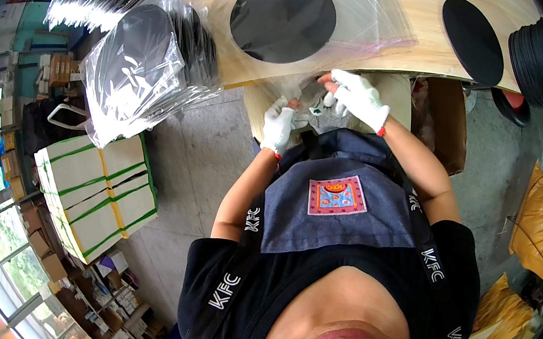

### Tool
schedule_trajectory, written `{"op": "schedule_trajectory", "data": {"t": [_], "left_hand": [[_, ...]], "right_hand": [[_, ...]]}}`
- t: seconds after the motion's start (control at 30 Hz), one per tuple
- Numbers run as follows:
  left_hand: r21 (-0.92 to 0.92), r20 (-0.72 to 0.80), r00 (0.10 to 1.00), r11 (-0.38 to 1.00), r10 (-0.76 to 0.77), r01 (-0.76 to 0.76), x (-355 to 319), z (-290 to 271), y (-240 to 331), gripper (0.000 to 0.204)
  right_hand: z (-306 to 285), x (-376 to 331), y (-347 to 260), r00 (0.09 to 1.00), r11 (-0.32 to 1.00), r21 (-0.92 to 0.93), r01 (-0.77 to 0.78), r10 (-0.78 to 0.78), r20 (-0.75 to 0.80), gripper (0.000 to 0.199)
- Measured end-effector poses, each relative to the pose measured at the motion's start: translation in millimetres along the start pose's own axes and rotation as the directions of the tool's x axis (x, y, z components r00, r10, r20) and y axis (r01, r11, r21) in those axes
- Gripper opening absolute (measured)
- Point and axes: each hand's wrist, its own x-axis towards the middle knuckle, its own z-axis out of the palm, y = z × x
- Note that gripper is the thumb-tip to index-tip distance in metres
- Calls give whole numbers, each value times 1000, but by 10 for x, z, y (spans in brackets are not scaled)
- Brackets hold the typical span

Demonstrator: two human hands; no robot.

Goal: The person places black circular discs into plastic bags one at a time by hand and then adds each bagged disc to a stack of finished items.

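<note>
Both of my hands wear white gloves with red cuffs, with some bare fingertips showing. They are just below the near edge of the wooden table [226, 69], over an opening with clear plastic in it. My left hand [278, 126] is closed, fingers curled beside crumpled clear plastic film [307, 99]; what it pinches is too small to make out. Higher and to the right, my right hand [359, 99] has its fingers stretched leftward and apart, with nothing visible in them. A black disc [283, 18] lies under or inside a clear plastic bag [363, 28] on the table beyond.
Bagged black discs [138, 38] pile up on the left. Another black disc [473, 42] and a stack of discs [542, 64] sit at the table's right. A strapped pale box [96, 192] stands lower left, a brown carton [446, 123] at my right, with yellow packages [539, 223] beyond.
</note>
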Motion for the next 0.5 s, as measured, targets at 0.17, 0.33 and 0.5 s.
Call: {"op": "schedule_trajectory", "data": {"t": [0.17, 0.33, 0.5], "left_hand": [[-18, -82, 996, 999, 37, -39, -130, -89, 64, 25], [-3, -114, 993, 1000, -29, 29, -228, -263, 43, 25], [-85, -16, 1000, 996, -26, 25, -257, -294, -24, 27]], "right_hand": [[-97, 153, -185, 922, 788, -548, 280, -379, -74, 23], [349, 300, 33, 785, 429, -729, 533, -573, 236, 19], [640, 317, 128, 750, 168, -820, 547, -534, 391, 13]]}}
